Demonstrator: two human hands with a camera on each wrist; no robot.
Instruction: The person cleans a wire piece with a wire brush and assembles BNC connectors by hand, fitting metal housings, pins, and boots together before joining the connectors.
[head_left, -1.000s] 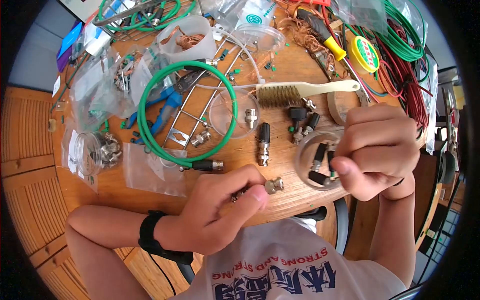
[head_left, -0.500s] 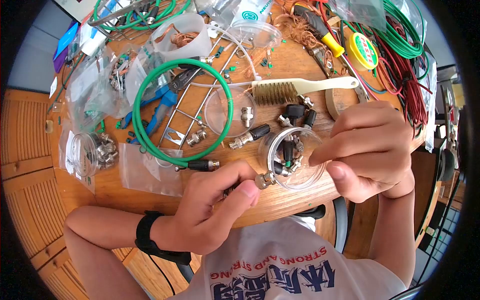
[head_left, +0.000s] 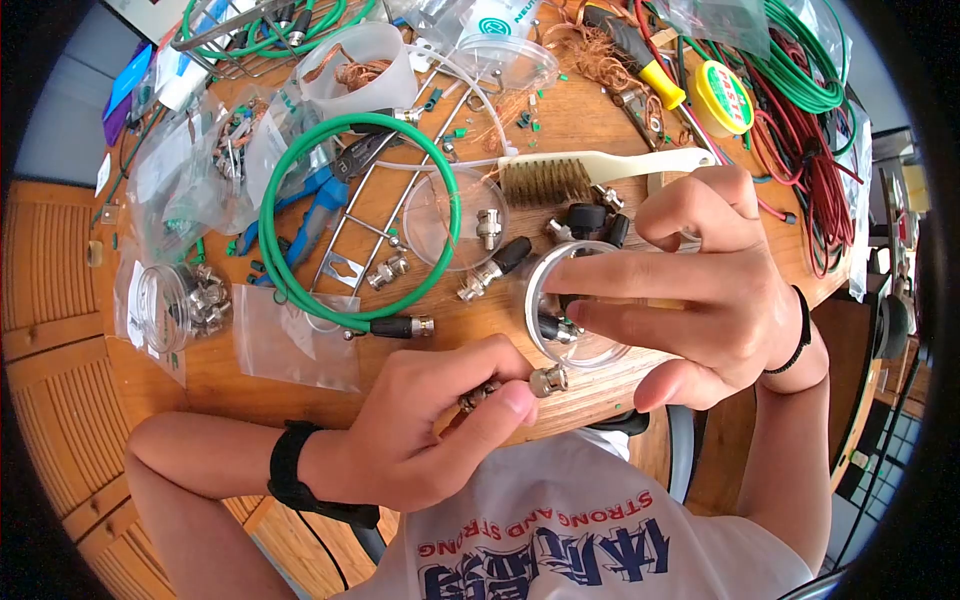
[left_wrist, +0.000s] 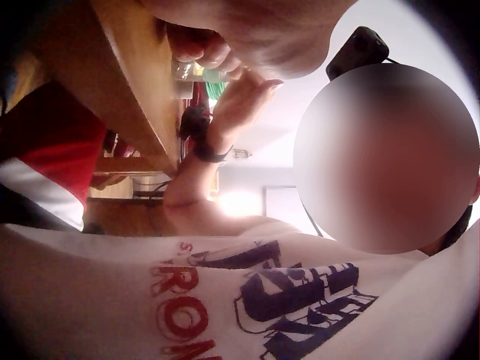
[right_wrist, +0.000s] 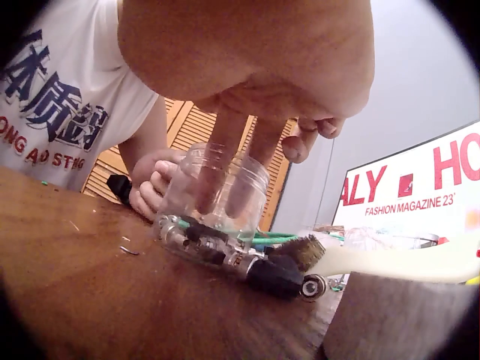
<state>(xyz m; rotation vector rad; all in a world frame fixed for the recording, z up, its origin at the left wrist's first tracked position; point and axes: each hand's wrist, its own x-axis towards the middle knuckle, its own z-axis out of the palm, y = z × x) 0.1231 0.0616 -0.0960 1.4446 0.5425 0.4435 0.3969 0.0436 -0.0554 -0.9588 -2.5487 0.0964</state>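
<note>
My left hand [head_left: 430, 425] pinches a metal BNC connector [head_left: 549, 380] between thumb and forefinger, its silver end poking out past the fingertips. Another metal piece shows partly inside the same grasp. The right hand [head_left: 715, 300] reaches with two extended fingers into a clear plastic jar [right_wrist: 184, 187], its thumb outside. In the jar lie several black-and-silver connectors [head_left: 556, 328], partly hidden by the fingers. A black-booted connector [head_left: 494, 268] lies on the table just left of the jar, and a black round piece [head_left: 586, 216] sits behind it.
A wire brush [head_left: 545, 182] lies behind the jar. To the left are a looped green cable [head_left: 268, 220], blue-handled pliers [head_left: 318, 215], a plastic bag [head_left: 298, 340] and a second jar [head_left: 165, 310] of connectors. Red wire bundles [head_left: 818, 205] and a yellow paste tin [head_left: 720, 98] stand at right.
The jar has shifted left and tipped its mouth over, and the nearby black-booted connector has swung from upright in view to slanted. My right fingers have gone from curled to extended inside the jar.
</note>
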